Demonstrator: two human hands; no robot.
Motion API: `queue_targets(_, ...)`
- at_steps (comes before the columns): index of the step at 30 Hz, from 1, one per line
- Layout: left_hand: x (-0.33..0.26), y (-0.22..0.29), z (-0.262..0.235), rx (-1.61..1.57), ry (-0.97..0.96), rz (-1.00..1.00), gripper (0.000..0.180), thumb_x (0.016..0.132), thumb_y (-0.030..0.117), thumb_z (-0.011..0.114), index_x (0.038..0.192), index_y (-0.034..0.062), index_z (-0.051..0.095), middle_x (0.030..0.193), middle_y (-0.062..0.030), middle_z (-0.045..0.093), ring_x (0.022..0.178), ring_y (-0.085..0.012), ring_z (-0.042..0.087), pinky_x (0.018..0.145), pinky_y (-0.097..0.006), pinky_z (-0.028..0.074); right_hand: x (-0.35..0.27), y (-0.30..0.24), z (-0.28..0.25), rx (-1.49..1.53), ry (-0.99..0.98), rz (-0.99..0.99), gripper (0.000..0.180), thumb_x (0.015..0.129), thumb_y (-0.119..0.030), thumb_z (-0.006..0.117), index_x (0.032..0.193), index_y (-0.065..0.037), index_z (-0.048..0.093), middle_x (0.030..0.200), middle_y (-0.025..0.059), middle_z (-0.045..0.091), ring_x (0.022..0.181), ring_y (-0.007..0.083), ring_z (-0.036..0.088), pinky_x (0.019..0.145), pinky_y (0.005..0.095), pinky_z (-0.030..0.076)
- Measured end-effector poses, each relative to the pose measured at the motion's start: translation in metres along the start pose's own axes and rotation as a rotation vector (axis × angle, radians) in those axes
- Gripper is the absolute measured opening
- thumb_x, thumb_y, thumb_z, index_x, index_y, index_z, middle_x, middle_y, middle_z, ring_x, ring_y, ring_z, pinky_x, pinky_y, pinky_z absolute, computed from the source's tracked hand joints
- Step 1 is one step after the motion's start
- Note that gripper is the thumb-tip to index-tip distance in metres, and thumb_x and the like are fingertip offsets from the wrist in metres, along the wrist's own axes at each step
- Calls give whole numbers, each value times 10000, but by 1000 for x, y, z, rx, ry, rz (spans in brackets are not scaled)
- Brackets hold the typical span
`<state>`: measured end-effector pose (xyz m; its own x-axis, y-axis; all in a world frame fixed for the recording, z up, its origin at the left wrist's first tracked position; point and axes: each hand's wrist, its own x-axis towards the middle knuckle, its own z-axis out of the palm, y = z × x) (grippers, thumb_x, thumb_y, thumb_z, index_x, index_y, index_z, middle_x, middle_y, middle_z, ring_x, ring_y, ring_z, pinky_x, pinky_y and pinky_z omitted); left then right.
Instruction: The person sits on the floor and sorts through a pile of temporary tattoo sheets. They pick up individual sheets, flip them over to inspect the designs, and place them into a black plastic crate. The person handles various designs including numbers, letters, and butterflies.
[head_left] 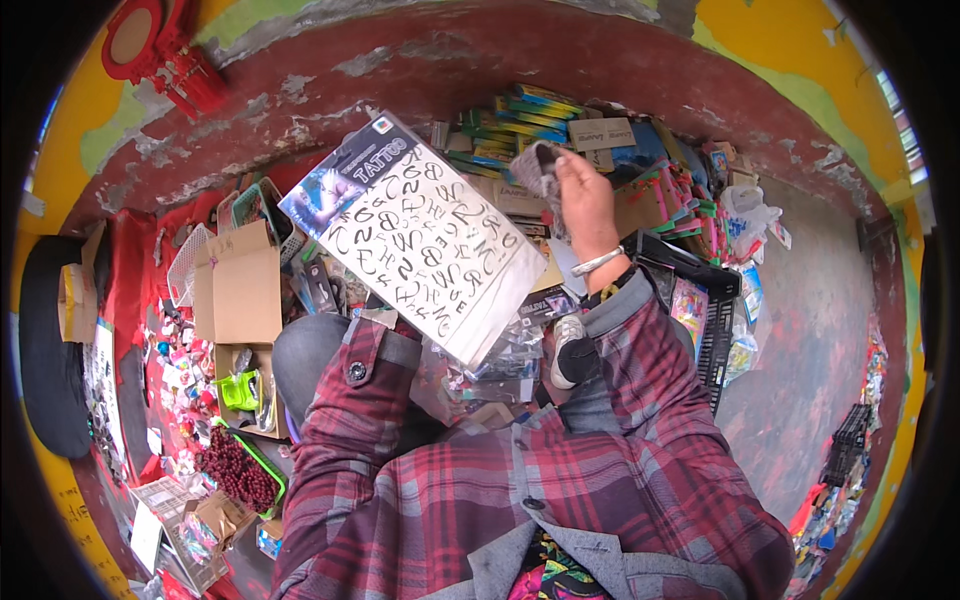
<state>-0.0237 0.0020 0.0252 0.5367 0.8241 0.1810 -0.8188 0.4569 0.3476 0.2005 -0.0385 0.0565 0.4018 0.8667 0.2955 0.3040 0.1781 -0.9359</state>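
A pack of black letter-shaped temporary tattoos [430, 240] in a clear sleeve with a dark printed header is held up, tilted, in front of me. My left forearm [365, 375] reaches under its lower left edge. The sheet hides my left hand, fingers included, but that hand bears the pack up from beneath. To the right of the pack, my right hand [588, 205] is closed on a crumpled grey cloth [541, 175], raised clear of the sheet. Under the pack, several clear plastic packets [495, 375] lie between my feet.
Stacked yellow-green boxes [530, 115] stand against the red wall. A black plastic crate [715, 330] sits right of my knee. At left are an open cardboard box [240, 300], a basket of dark red beads [238, 468] and scattered small goods. My shoe [568, 350] shows below.
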Motion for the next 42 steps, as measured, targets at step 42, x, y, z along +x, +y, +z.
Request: queue_targets(42, -14, -11, 20, 12, 47, -107, 618, 934, 492, 326, 1391, 77, 289, 1385, -114, 384, 1261, -271, 369, 1059, -425, 293, -46, -33, 42, -649, -134, -734, 376, 784, -138, 575, 1160, -121, 588, 1213, 90, 538, 1111, 253, 502, 902, 353, 391)
